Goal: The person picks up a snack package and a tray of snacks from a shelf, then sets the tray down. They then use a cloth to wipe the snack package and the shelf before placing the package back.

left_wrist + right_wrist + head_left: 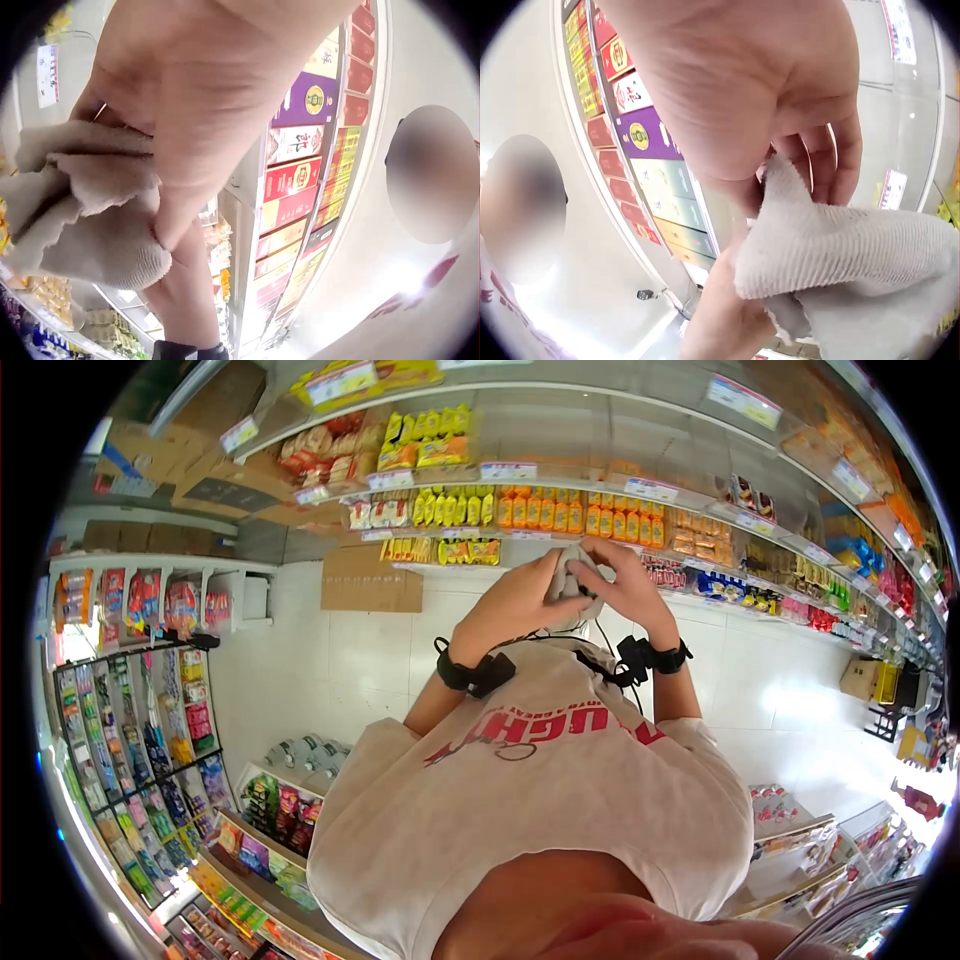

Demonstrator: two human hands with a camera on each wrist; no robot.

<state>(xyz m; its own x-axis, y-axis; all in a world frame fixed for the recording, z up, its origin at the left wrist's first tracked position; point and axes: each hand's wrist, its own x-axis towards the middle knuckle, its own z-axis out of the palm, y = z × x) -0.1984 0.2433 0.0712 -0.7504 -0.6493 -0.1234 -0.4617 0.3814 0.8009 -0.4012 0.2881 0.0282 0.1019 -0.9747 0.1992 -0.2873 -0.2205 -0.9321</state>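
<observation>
Both hands hold a crumpled light grey ribbed cloth [577,582] in front of the chest, close to the shelves. In the head view the left hand [515,600] grips it from one side and the right hand [625,585] pinches it from the other. The left wrist view shows folds of the cloth [97,217] under the left hand's thumb [187,127]. Seen from the right wrist, the right hand [765,97] has a raised corner of the ribbed cloth [840,247] between thumb and fingers. Some fingertips are hidden behind the fabric.
Shelves of packaged snacks [540,510] curve across the front. A cardboard box [371,578] stands on the tiled floor [370,650] below them. Racks of goods [130,760] line the left side, and lower shelves [270,860] stand beside the person. Black bands with devices circle both wrists.
</observation>
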